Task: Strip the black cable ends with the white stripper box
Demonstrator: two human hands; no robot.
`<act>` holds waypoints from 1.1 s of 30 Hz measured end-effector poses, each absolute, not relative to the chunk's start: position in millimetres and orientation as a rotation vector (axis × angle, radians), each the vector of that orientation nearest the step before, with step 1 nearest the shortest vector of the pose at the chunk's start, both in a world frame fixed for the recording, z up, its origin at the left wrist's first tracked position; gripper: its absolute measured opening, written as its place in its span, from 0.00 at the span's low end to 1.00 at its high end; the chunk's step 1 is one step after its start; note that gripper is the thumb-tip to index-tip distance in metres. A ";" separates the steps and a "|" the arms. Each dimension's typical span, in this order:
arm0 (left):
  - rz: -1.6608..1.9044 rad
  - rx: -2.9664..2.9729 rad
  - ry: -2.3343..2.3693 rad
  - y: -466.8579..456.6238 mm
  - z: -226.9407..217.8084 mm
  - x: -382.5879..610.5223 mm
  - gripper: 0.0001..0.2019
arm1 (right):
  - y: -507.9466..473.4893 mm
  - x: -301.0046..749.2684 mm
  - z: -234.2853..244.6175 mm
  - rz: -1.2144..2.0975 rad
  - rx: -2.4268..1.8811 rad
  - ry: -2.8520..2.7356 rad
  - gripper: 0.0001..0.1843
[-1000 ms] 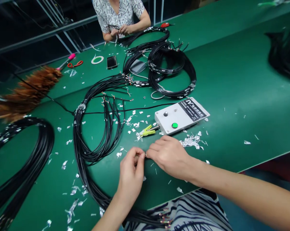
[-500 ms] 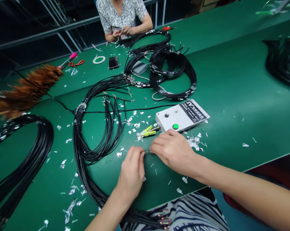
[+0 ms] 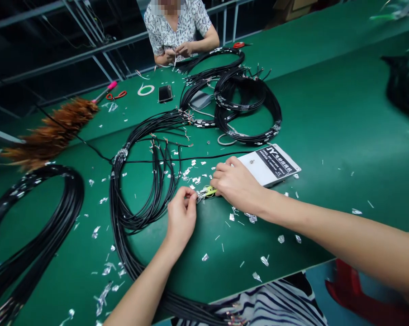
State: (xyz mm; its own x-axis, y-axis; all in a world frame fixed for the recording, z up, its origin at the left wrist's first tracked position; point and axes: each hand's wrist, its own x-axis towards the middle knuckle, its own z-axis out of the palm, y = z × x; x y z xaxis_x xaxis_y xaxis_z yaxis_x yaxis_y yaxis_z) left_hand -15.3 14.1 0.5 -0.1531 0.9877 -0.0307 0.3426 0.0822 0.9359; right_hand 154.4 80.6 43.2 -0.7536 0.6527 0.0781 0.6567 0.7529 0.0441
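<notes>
My left hand [image 3: 181, 214] is pinched shut on the end of a thin black cable, held at a small yellow-green clip [image 3: 209, 191]. My right hand [image 3: 236, 183] lies over that clip and the near end of a white control box [image 3: 270, 165], fingers curled; what they grip is hidden. A long bundle of black cables [image 3: 136, 199] loops across the green table [image 3: 326, 136] to the left of my hands and runs down to my lap.
Silver foil scraps [image 3: 252, 218] litter the table around my hands. More cable coils [image 3: 247, 106] lie behind the box, another coil [image 3: 31, 226] at far left. A feather duster [image 3: 51, 133], scissors [image 3: 116, 95], tape roll [image 3: 145, 89] and phone [image 3: 165, 93] lie farther back. Another person [image 3: 180, 27] works opposite.
Both hands have moved away from me, up to the yellow-green clip. My right hand now covers the front of the white box and its green button.
</notes>
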 end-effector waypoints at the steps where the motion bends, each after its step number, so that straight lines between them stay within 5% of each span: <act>1: 1.082 1.351 1.608 14.8 -1.3 -14.6 0.04 | 80.8 154.8 42.6 -0.109 -1.078 -2.886 0.09; 23: 1.045 1.394 1.665 18.7 -2.9 -6.5 0.03 | 75.7 159.4 44.4 -0.066 -1.058 -2.839 0.01; 27: 1.047 1.403 1.662 18.4 -4.1 -8.2 0.04 | 67.0 188.5 50.8 -0.002 -1.027 -2.609 0.09; 33: 1.061 1.413 1.647 18.1 -1.0 -8.8 0.05 | 25.3 241.8 39.4 0.028 -1.139 -2.172 0.09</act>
State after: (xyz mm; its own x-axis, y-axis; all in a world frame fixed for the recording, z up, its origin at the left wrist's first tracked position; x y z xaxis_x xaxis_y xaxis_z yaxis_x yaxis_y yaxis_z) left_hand -8.8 18.1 -1.0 -0.1501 0.9887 -0.0039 0.4054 0.0651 0.9118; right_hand 241.8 25.3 39.4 -0.3897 0.7360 0.5536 0.7213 0.6177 -0.3134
